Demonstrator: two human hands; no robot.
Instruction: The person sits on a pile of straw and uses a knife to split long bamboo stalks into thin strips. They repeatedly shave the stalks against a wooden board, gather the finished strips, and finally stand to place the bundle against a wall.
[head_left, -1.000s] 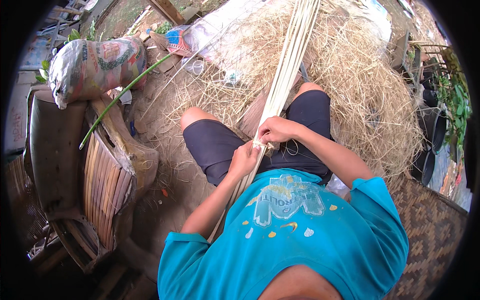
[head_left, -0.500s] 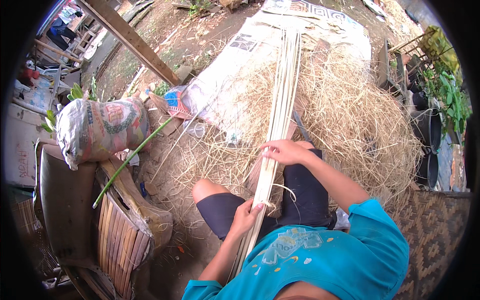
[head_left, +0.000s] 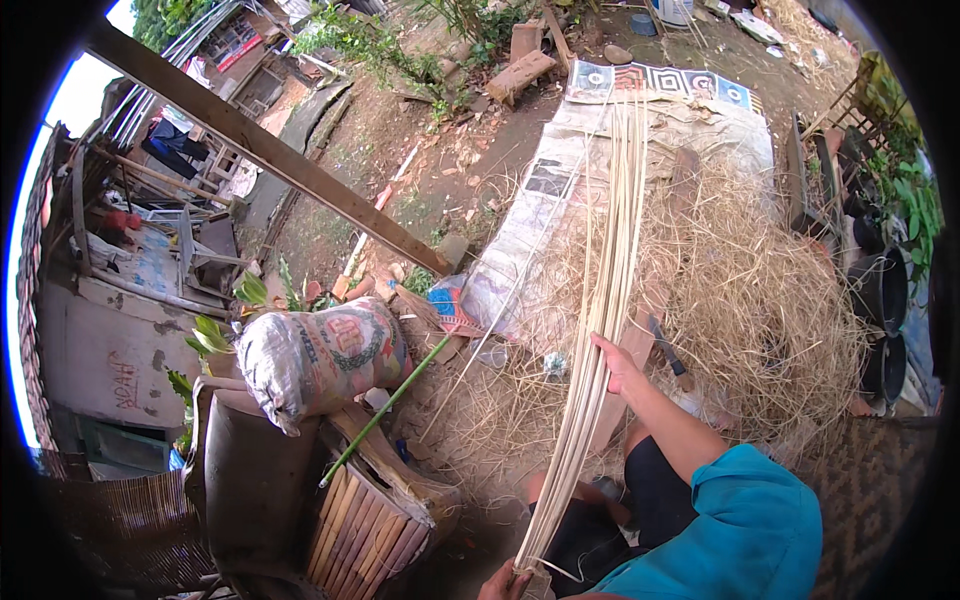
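Note:
A long bundle of thin, pale split strips (head_left: 618, 230), bamboo-like, slants from my lap up over the straw and the sheet. Its far ends spread slightly apart. My left hand (head_left: 506, 582) is closed around the near end, close to the lower rim, partly cut off by it. Farther up, my right hand (head_left: 618, 364) grips the bundle from its right side, the thumb lying on the strips. A thin loose strip (head_left: 562, 572) curls out beside my left hand. Right of the bundle lie a dark-bladed knife (head_left: 664, 346) and a flat wooden board (head_left: 612, 418).
Dry straw-like shavings (head_left: 750, 290) are heaped at the right over a pale printed sheet (head_left: 530, 240). At left, a stuffed sack (head_left: 325, 360) rests by a bamboo-slat bench (head_left: 365, 530), with a green stick (head_left: 390, 405) across it. A wooden post (head_left: 270, 145) slants behind.
The view has swung up and left. My right hand has gone from resting on the strips to gripping them. My left hand keeps hold near the lower end, now closer to the picture's rim.

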